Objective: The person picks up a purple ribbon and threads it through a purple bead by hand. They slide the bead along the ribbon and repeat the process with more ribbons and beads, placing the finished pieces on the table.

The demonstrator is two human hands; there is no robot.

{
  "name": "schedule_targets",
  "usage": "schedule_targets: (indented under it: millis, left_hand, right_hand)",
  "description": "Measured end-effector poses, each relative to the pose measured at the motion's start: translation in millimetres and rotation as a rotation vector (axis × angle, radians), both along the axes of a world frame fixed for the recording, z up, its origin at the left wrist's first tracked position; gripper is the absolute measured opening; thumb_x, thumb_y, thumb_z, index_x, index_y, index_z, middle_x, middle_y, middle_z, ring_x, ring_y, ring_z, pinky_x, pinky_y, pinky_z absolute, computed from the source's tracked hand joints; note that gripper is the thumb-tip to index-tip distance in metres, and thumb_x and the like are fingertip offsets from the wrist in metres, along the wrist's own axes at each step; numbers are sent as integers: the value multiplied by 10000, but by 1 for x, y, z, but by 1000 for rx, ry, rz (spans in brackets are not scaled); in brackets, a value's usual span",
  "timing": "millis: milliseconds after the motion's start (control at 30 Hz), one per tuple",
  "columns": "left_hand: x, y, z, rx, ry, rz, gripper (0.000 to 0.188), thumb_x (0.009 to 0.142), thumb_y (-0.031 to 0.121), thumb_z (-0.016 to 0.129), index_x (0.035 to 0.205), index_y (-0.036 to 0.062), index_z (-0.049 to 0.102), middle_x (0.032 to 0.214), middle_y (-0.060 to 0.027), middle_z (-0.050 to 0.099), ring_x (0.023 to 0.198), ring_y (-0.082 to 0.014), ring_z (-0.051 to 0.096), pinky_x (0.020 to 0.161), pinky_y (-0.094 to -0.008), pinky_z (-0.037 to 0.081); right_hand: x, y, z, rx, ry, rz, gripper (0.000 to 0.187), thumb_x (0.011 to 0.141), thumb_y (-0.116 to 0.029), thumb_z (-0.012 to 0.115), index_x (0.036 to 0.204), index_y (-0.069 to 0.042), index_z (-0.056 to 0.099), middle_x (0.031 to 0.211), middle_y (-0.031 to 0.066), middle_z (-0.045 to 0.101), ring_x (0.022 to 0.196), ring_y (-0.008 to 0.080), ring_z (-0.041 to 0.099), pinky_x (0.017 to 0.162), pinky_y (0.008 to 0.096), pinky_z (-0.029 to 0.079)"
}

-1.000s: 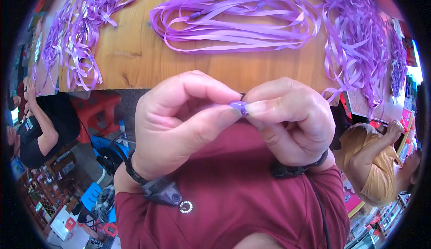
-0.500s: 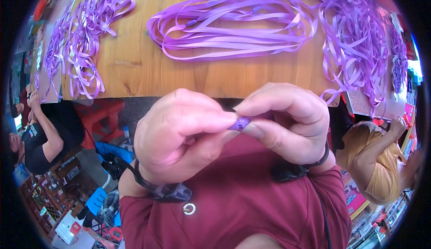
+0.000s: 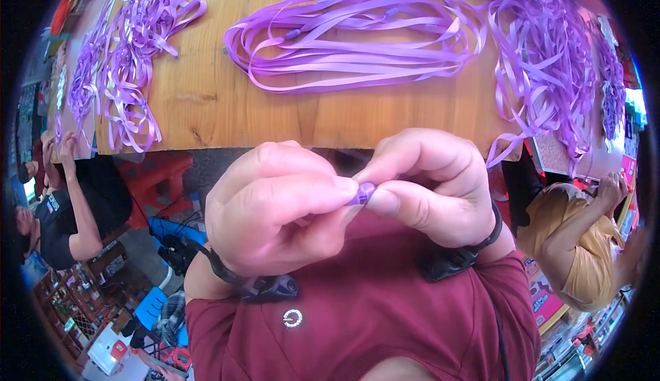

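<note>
Pinching a small purple piece (image 3: pixel 363 194) from both sides, a left hand (image 3: pixel 271 209) and a right hand (image 3: pixel 433 195) meet in mid-air. The left grip is closed on the piece from its 9 o'clock side, and the right grip is closed on it from 3 o'clock, with the thumb and forefinger of each hand drawn together. Dark marks show on the piece, too small to make out.

Black bands (image 3: pixel 496 226) circle both wrists. At 6 o'clock from the piece spreads the person's maroon shirt (image 3: pixel 385 298), with a sparkling ring-shaped brooch (image 3: pixel 293 318) at 7 o'clock.

Beyond the fingers, at 12 o'clock, lies a wooden desk (image 3: pixel 275 116), its near edge bowed by the lens. A long oval coil of purple ribbon (image 3: pixel 350 65) rests on it, well apart from the hands. At 10 o'clock hangs a tangled ribbon bundle (image 3: pixel 130 44); at 2 o'clock, a thicker ribbon heap (image 3: pixel 543 58) spills past the corner.

Farther off, at 9 o'clock, a red stool (image 3: pixel 155 178) stands near a co-worker in a dark shirt (image 3: pixel 58 223), hands raised. Between 3 and 4 o'clock, a co-worker in a tan shirt (image 3: pixel 577 250) sits with a bent arm. A blue chair (image 3: pixel 148 305) shows at 8 o'clock.
</note>
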State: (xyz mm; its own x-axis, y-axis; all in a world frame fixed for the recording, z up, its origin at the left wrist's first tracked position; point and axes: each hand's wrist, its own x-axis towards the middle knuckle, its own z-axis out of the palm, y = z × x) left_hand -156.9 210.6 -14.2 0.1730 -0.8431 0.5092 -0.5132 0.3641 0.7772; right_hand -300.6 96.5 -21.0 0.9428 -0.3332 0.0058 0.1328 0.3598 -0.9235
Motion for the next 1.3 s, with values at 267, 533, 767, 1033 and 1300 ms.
schedule_targets:
  millis: [267,533,767,1033,1300]
  left_hand:
    - [2,-3,-8,-192,-115,29,210,713,-16,625,893,1,520,723,-92,499,494,-117,431,395,-239,334]
    - [6,0,-4,-147,-163,-12,248,670,-52,657,890,-1,555,721,-93,529,507,-136,476,396,-241,354]
    - [6,2,-2,-30,-63,-58,266,669,-99,643,905,0,569,710,-93,546,518,-140,498,412,-237,378]
    - [3,5,1,43,17,-83,273,686,-117,618,948,-45,585,821,-95,547,582,-116,522,487,-211,433]
    - [5,-1,-6,63,-34,51,172,697,-19,656,852,22,592,744,-83,564,605,-141,516,535,-230,409]
  right_hand:
    - [2,5,-2,287,-31,30,133,855,-75,548,949,19,557,841,51,612,789,62,560,699,197,466]
    - [0,3,-3,117,-32,-15,105,840,-68,565,895,21,577,797,49,615,740,65,564,644,203,456]
    - [-1,-7,7,-350,6,-27,102,763,31,584,862,54,596,699,79,594,598,103,535,536,207,389]
    - [-3,-1,2,1,129,-19,91,799,-21,591,873,32,602,764,43,608,696,67,544,608,188,421]
    - [4,4,-1,434,152,-31,63,814,-45,585,870,-17,583,761,19,590,593,29,431,525,181,337]
